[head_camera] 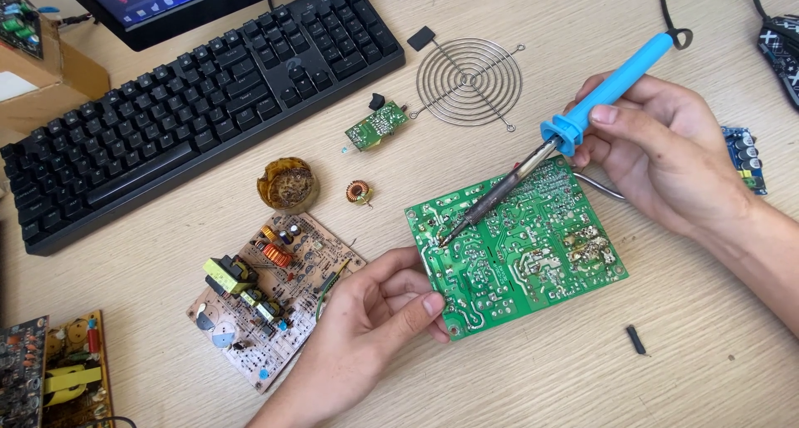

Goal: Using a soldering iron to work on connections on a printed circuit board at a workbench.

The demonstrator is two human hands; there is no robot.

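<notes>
Green circuit board (pixel 516 249), solder side up, lies on the worktop (pixel 533 378) right of centre, tilted, its lower left corner lifted off the wood by your left hand (pixel 366 328). That hand's grip is pinched on the board's edge, thumb on top, fingers beneath. Your right hand (pixel 657 149) has its grip closed around the blue handle of the soldering iron (pixel 549 157), held like a pen; the metal tip touches the board near its left edge. A thin metal piece shows just under this hand. A brown circuit board (pixel 270 299) with coils and capacitors lies just beside your left hand. Toward the far edge lie a black keyboard (pixel 191 103), a wire fan guard (pixel 468 82) and a small green board (pixel 377 126).
</notes>
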